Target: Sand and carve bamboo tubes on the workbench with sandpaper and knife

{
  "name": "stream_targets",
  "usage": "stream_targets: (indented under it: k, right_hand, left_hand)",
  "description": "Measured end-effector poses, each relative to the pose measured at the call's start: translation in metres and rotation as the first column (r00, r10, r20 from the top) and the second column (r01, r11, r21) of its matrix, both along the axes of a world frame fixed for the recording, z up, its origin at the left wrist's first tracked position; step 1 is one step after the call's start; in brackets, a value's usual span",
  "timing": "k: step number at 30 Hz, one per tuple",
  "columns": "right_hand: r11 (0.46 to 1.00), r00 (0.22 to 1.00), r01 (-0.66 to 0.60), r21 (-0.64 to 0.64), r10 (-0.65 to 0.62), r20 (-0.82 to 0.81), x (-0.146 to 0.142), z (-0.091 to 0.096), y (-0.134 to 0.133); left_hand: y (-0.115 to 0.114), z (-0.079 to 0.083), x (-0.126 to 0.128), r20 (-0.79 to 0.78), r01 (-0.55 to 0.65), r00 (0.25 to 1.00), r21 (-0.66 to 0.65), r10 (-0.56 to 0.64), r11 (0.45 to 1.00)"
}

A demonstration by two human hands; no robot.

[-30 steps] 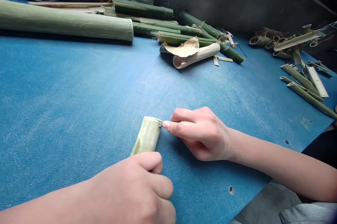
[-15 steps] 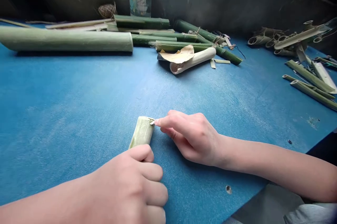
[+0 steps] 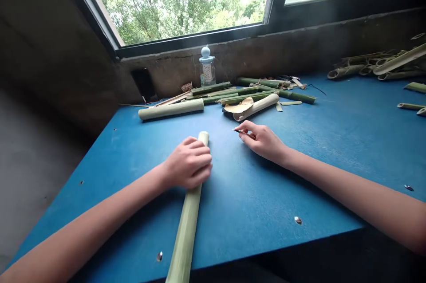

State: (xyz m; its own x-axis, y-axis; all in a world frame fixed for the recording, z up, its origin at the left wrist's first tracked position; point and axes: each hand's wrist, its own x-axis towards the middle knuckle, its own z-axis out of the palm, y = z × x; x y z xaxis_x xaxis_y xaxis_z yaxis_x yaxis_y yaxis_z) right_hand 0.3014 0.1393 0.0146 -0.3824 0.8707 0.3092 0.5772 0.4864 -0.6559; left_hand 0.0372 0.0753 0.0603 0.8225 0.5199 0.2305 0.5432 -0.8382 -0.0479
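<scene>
Wrapped around a long pale-green bamboo tube, my left hand is closed near its far end. The tube lies lengthwise toward me and passes over the table's front edge. To the right, my right hand pinches a small thin pointed piece, dark with a pale tip; its kind I cannot make out. That hand is apart from the tube, just in front of a pale peeled bamboo piece with a curved tan sheath against it.
On the blue table, a thick bamboo tube lies at the back left. Several green bamboo sticks lie before a blue-capped bottle. More bamboo is piled at back right. A black phone-like slab leans on the wall beneath a window.
My view has tilted up and widened, bringing in the window. My right hand has moved away from the tube's end, taking the small piece along. My left hand still grips the tube.
</scene>
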Motion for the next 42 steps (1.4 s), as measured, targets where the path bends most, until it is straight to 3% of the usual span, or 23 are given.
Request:
stream_targets:
  k: [3, 5, 8, 10, 13, 16, 19, 24, 28, 32, 34, 36, 39, 42]
  right_hand:
    - [1.000, 0.998, 0.005, 0.028, -0.006, 0.060, 0.002, 0.001, -0.004]
    - [0.999, 0.996, 0.007, 0.043, -0.011, 0.090, 0.004, 0.002, -0.005]
    - [0.997, 0.994, 0.024, 0.073, -0.032, 0.107, 0.006, 0.002, -0.003]
    - [0.995, 0.992, 0.042, 0.088, -0.051, 0.111, 0.007, 0.002, 0.000]
    - [0.993, 0.990, 0.065, 0.098, -0.077, 0.122, 0.005, 0.003, 0.001]
    - [0.991, 0.988, 0.072, 0.109, -0.086, 0.130, 0.000, 0.007, 0.002]
    - [0.992, 0.990, 0.066, 0.107, -0.079, 0.120, -0.010, 0.016, 0.005]
    - [0.997, 0.992, -0.065, -0.039, 0.069, 0.109, -0.028, 0.034, 0.023]
    - [0.961, 0.964, -0.250, -0.120, 0.258, 0.059, -0.044, 0.037, 0.040]
    - [0.948, 0.948, -0.318, -0.004, 0.318, 0.032, -0.063, 0.021, 0.047]
    - [0.939, 0.942, -0.332, 0.086, 0.327, 0.067, -0.074, 0.010, 0.045]
    - [0.914, 0.927, -0.366, 0.175, 0.344, 0.148, -0.085, 0.001, 0.040]
    - [0.836, 0.861, -0.480, 0.265, 0.392, 0.324, -0.101, -0.004, 0.029]
    - [0.752, 0.776, -0.592, 0.290, 0.434, 0.458, -0.110, 0.001, 0.020]
  left_hand:
    - [-0.012, 0.007, -0.015, -0.064, -0.177, 0.981, 0.097, 0.184, 0.979]
    - [-0.034, 0.012, -0.026, -0.078, -0.257, 0.961, 0.120, 0.267, 0.959]
    - [-0.085, 0.021, -0.040, -0.102, -0.362, 0.923, 0.097, 0.371, 0.927]
    - [-0.125, 0.027, -0.048, -0.127, -0.424, 0.901, -0.045, 0.416, 0.905]
    - [-0.177, 0.034, -0.054, -0.171, -0.407, 0.910, -0.202, 0.377, 0.891]
    - [-0.200, 0.031, -0.053, -0.214, -0.318, 0.938, -0.209, 0.274, 0.925]
    - [-0.189, 0.019, -0.049, -0.184, -0.226, 0.962, -0.134, 0.199, 0.965]
    - [-0.142, -0.001, -0.039, -0.154, -0.087, 0.984, 0.024, 0.090, 0.996]
    - [-0.114, -0.004, -0.030, -0.134, 0.043, 0.991, 0.220, -0.013, 0.975]
    - [-0.100, -0.007, -0.031, -0.022, 0.149, 0.988, 0.325, -0.150, 0.934]
    - [-0.098, -0.010, -0.036, 0.051, 0.163, 0.982, 0.281, -0.184, 0.946]
    - [-0.097, -0.013, -0.041, 0.094, 0.176, 0.977, 0.154, -0.192, 0.972]
    - [-0.095, -0.012, -0.047, 0.087, 0.207, 0.975, -0.003, -0.206, 0.978]
    - [-0.090, -0.010, -0.049, 0.085, 0.222, 0.972, -0.046, -0.218, 0.974]
